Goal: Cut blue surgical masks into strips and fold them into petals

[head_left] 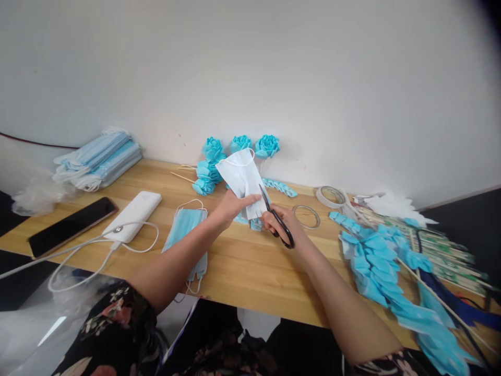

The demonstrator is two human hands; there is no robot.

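My left hand [234, 206] is closed on a disposable face mask [239, 169], its white side towards me and an ear loop across its upper end. In my right hand [282, 222] is a pair of black-handled scissors [287, 237], its blades lying at the mask's right edge. Whether the blades are apart there I cannot tell. Just below the held mask, small light-blue pieces [256, 224] are partly hidden by my hands. Another blue mask [187, 224] lies flat on the table, partly under my left forearm.
Blue folded flowers [213, 150] stand against the wall. A stack of masks [99, 159], a phone [72, 226] and a cabled white power bank [133, 216] are left. Tape rolls [332, 197], blue strips [371, 261] and green-white packets [446, 256] lie right on the wooden table [235, 271].
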